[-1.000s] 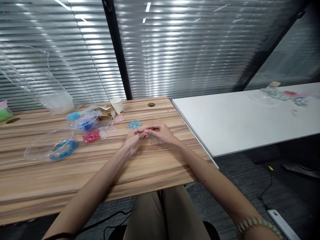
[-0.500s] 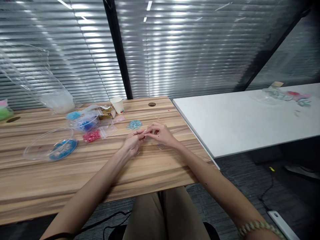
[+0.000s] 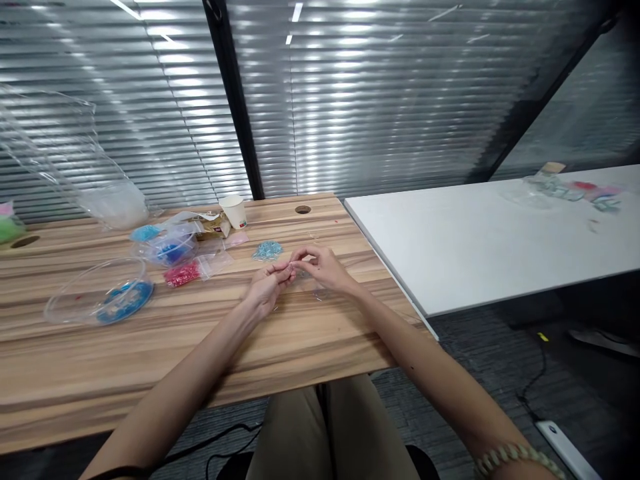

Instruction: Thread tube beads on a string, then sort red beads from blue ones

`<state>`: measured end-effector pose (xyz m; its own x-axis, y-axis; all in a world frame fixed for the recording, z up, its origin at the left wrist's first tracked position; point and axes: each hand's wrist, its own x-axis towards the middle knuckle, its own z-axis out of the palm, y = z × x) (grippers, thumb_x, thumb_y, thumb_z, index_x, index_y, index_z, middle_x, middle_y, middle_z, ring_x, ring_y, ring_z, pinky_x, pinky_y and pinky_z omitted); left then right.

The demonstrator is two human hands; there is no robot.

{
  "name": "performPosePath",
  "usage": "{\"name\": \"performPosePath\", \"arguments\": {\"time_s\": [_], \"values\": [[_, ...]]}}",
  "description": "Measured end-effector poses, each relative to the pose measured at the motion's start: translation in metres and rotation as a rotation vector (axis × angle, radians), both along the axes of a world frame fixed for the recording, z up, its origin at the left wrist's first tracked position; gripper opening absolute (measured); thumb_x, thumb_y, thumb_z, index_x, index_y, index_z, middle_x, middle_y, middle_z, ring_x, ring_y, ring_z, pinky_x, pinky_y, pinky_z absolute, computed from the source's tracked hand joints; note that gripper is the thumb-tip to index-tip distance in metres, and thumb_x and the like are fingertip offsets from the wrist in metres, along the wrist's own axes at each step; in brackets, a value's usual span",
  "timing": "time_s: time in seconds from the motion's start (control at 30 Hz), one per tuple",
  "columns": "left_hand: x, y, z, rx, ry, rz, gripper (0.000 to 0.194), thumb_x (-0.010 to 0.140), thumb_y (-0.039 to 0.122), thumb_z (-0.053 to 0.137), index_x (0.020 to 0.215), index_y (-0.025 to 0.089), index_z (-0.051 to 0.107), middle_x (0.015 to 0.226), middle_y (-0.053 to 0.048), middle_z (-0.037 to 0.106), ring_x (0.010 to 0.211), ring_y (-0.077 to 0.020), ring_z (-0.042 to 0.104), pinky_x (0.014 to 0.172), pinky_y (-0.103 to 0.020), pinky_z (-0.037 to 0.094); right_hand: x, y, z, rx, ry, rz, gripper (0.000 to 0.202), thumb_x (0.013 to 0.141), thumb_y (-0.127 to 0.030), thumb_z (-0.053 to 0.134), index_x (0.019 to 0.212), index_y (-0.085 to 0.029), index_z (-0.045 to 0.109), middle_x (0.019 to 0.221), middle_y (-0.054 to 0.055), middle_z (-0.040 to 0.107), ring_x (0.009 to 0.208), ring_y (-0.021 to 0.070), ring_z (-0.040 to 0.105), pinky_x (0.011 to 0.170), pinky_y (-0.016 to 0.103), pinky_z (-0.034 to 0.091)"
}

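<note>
Object [image 3: 293, 265] tiny and pale, shape too small to tell, pinched by closed fingertips of left hand [image 3: 271, 280] and right hand [image 3: 320, 268], held just nearer and right of pale-blue heap [image 3: 267, 251]

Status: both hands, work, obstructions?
Left hand and right hand meeting at fingertips; pinched item too small to identify. Pale-blue glittery pile just beyond. Nothing visibly blocking the hands.
</note>
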<state>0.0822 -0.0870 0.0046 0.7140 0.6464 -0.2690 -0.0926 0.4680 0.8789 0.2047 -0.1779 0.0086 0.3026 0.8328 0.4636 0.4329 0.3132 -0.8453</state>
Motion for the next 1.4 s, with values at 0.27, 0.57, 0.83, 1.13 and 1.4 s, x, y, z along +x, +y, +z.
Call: {"name": "performPosePath", "arguments": {"time_s": [0.27, 0.57, 0.83, 1.13, 1.4], "values": [[-0.002, -0.005, -0.002, 0.014, 0.008, -0.033, 0.016, 0.065, 0.004, 0.074, 0.074, 0.011, 0.062, 0.07, -0.002, 0.063, 0.064, -0.0083, 0.06, 0.072, -0.022, 0.051, 0.019, 0.0, 0.002, 0.008, 0.457, -0.085, 0.026, 0.061, -0.038, 0.075, 0.071, -0.016, 0.064, 0.078, 0.005, 0.069, 0.074, 0.0163, 0.063, 0.058, 0.024, 0.047], [-0.002, -0.008, 0.0, 0.021, 0.013, -0.063, 0.016, 0.064, 0.006, 0.076, 0.073, 0.01, 0.063, 0.068, -0.003, 0.064, 0.063, -0.0083, 0.06, 0.07, -0.022, 0.051, 0.032, -0.003, -0.005, -0.024, 0.752, -0.13, 0.026, 0.053, -0.029, 0.08, 0.071, -0.016, 0.066, 0.085, 0.005, 0.07, 0.078, 0.0134, 0.063, 0.071, 0.025, 0.048], [-0.001, -0.015, 0.007, -0.051, 0.055, -0.026, 0.015, 0.067, -0.001, 0.071, 0.071, 0.009, 0.062, 0.065, -0.002, 0.064, 0.059, -0.0072, 0.06, 0.067, -0.019, 0.05, 0.051, -0.006, -0.008, 0.08, 0.839, -0.223, 0.024, 0.052, -0.025, 0.08, 0.068, -0.018, 0.064, 0.076, 0.002, 0.068, 0.079, 0.0134, 0.064, 0.082, 0.028, 0.048], [-0.003, -0.014, 0.003, -0.017, 0.015, -0.079, 0.016, 0.065, 0.003, 0.074, 0.074, 0.01, 0.062, 0.068, -0.003, 0.064, 0.061, -0.008, 0.061, 0.068, -0.02, 0.05, 0.06, -0.007, -0.011, 0.13, 0.83, -0.301, 0.022, 0.052, -0.023, 0.079, 0.066, -0.018, 0.063, 0.072, 0.0, 0.067, 0.079, 0.0139, 0.063, 0.082, 0.029, 0.048], [-0.003, -0.013, 0.002, -0.013, 0.016, -0.091, 0.017, 0.064, 0.004, 0.075, 0.074, 0.01, 0.062, 0.067, -0.002, 0.064, 0.061, -0.0084, 0.061, 0.068, -0.021, 0.051, 0.059, -0.006, -0.01, 0.18, 0.876, -0.314, 0.022, 0.046, -0.019, 0.08, 0.061, -0.018, 0.064, 0.069, -0.001, 0.066, 0.072, 0.0114, 0.062, 0.083, 0.028, 0.048]]}}
